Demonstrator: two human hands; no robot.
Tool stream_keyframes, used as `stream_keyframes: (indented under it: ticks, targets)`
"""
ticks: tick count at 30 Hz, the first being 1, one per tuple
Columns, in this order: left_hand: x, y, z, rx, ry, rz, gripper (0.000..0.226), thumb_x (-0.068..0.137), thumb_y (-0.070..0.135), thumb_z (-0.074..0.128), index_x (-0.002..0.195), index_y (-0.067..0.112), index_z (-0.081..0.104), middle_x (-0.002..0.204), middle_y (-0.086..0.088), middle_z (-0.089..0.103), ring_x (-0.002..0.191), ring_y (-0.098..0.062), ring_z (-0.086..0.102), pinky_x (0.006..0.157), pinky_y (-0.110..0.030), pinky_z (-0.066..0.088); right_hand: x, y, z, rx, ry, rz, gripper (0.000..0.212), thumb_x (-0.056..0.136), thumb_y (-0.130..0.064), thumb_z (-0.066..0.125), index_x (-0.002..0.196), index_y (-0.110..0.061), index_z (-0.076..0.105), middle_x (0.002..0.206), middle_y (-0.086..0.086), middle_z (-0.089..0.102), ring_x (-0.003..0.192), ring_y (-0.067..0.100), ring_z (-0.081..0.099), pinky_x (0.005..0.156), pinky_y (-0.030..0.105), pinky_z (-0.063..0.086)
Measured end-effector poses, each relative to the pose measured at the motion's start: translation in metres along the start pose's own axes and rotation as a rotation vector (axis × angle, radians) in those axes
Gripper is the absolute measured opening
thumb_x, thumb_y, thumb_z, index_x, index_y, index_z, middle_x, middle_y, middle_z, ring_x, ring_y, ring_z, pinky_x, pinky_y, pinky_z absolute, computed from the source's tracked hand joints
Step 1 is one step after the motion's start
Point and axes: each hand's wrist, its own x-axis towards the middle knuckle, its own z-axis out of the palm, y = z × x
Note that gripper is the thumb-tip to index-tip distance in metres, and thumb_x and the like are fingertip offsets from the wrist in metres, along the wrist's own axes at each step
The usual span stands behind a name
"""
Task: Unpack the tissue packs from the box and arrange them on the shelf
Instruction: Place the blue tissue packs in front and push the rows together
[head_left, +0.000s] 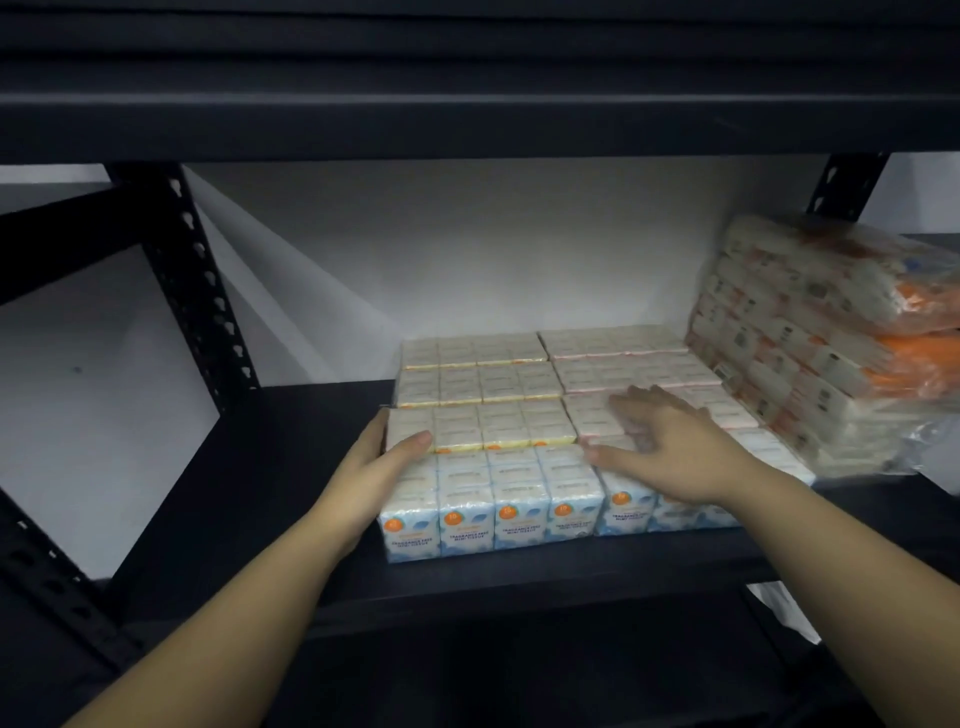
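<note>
Head view, dim light. Both forearms cut off at the bottom edge; no box in view. Print on the pack fronts is mostly too small to read. Right-hand fingertips blurred.

Left hand (375, 462): thumb lies on top and fingers wrap the left end of a yellow-edged tissue pack (480, 427), holding it. This pack sits in the left column, just behind the front blue-fronted pack (491, 501).

Right hand (670, 447): fingers spread and flat, palm down, resting on top of the right column of packs (623, 374), pinching nothing. Its wrist covers part of the front pack there.

Beyond both hands, two columns of packs run back toward the white wall (467, 249) on the black shelf (291, 467).

Right of the right hand, a leaning stack of orange-and-white wrapped bundles (810, 338); cut off at the frame edge, labels unreadable.
</note>
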Motion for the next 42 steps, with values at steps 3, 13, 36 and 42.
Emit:
stream_keyframes:
  ticks: [3, 13, 36, 42]
  targets:
    - [0.004, 0.000, 0.004, -0.021, -0.001, -0.004, 0.056, 0.087, 0.038, 0.070, 0.140, 0.029, 0.055, 0.128, 0.002, 0.074, 0.116, -0.020, 0.072, 0.106, -0.048, 0.053, -0.010, 0.016, 0.002, -0.079, -0.036, 0.056, 0.105, 0.075, -0.096, 0.036, 0.164, -0.043, 0.020, 0.174, -0.006, 0.005, 0.161, 0.020, -0.001, 0.125, 0.063, -0.001]
    - [0.014, -0.004, 0.007, -0.032, -0.061, -0.022, 0.056, 0.089, 0.035, 0.070, 0.140, 0.039, 0.050, 0.131, 0.004, 0.072, 0.120, -0.023, 0.070, 0.108, -0.052, 0.051, -0.012, 0.025, 0.012, -0.225, -0.046, 0.074, 0.105, 0.078, -0.097, 0.013, 0.165, -0.041, 0.006, 0.174, -0.006, -0.007, 0.161, 0.015, -0.005, 0.127, 0.058, -0.004]
    - [-0.009, 0.011, 0.014, 0.070, 0.034, -0.034, 0.043, 0.101, 0.048, 0.056, 0.141, 0.038, 0.043, 0.101, 0.032, 0.071, 0.089, 0.018, 0.067, 0.085, -0.011, 0.050, -0.012, 0.036, 0.010, -0.257, -0.031, -0.014, 0.137, 0.054, -0.111, 0.004, 0.167, -0.033, 0.003, 0.174, -0.004, -0.010, 0.160, 0.014, -0.008, 0.128, 0.059, 0.000]
    - [-0.034, -0.004, 0.021, -0.012, 0.036, 0.013, 0.062, 0.093, 0.046, 0.061, 0.152, 0.030, 0.048, 0.138, 0.008, 0.068, 0.126, -0.013, 0.066, 0.105, -0.037, 0.048, -0.016, 0.035, 0.008, -0.261, -0.073, -0.040, 0.156, 0.041, -0.115, 0.026, 0.167, -0.026, 0.000, 0.174, -0.005, -0.009, 0.160, 0.012, -0.007, 0.128, 0.059, -0.001]
